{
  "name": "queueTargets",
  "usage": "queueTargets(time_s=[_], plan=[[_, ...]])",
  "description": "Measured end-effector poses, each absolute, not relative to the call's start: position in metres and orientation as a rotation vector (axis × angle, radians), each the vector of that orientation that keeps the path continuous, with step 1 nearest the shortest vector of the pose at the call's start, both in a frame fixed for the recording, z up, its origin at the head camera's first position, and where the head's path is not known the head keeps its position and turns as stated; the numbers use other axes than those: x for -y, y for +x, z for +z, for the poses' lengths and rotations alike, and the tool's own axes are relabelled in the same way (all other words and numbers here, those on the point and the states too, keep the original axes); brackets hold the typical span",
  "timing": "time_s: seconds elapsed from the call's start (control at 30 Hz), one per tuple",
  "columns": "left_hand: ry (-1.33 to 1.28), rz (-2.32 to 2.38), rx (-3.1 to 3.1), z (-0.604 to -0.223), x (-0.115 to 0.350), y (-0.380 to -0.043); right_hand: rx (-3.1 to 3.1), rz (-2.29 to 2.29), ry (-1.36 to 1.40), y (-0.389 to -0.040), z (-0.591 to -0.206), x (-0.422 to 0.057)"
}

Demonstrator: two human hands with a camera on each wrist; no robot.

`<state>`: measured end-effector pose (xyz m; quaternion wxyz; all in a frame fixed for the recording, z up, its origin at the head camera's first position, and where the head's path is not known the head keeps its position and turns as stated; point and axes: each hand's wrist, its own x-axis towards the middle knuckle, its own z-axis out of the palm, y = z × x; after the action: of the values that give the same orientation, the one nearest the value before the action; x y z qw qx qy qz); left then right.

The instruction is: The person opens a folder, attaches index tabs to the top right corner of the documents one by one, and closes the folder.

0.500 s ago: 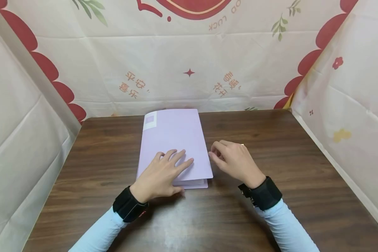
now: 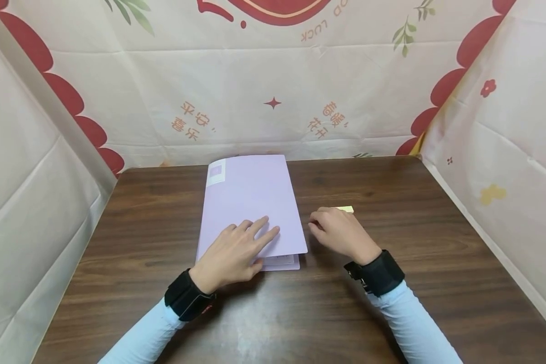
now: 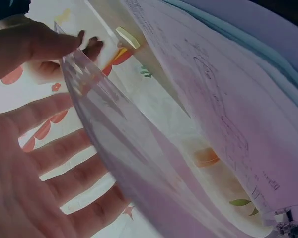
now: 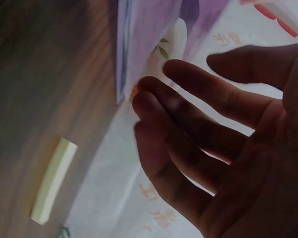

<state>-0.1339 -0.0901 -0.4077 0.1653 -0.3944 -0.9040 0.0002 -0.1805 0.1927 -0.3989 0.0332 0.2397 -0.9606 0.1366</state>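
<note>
A lilac folder [image 2: 250, 197] lies on the table, a white label [image 2: 216, 172] at its far left corner. Its front cover is a little raised at the near edge, and papers show beneath it. My left hand [image 2: 232, 253] holds that near edge, fingers spread over the top and thumb at the rim. In the left wrist view the thumb overlaps the corner of a see-through sheet [image 3: 119, 119], beside a page [image 3: 213, 99] with handwriting. Right of the folder hovers my right hand [image 2: 343, 232], fingers loosely bent around nothing.
A small pale yellow strip-like block [image 4: 54, 181] lies on the dark wooden table [image 2: 132, 283] just beyond my right hand. White printed cloth [image 2: 273, 76] hangs behind the table's far edge and along both sides.
My right hand has drawn slightly right, away from the folder, and more of the yellow block shows. My left thumb has moved up to the cover's near edge, which stands slightly higher.
</note>
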Motion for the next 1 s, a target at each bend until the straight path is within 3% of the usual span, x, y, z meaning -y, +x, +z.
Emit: queueTargets(time_s=[0.47, 1.0], plan=[[-0.955, -0.251, 2.390, -0.403, 0.109, -0.124, 2.890, 0.413, 1.141, -0.177, -0.437, -0.169], [-0.579, -0.334, 1.919, -0.374, 0.186, -0.099, 3.025, 0.326, 1.060, -0.173, -0.438, -0.160]])
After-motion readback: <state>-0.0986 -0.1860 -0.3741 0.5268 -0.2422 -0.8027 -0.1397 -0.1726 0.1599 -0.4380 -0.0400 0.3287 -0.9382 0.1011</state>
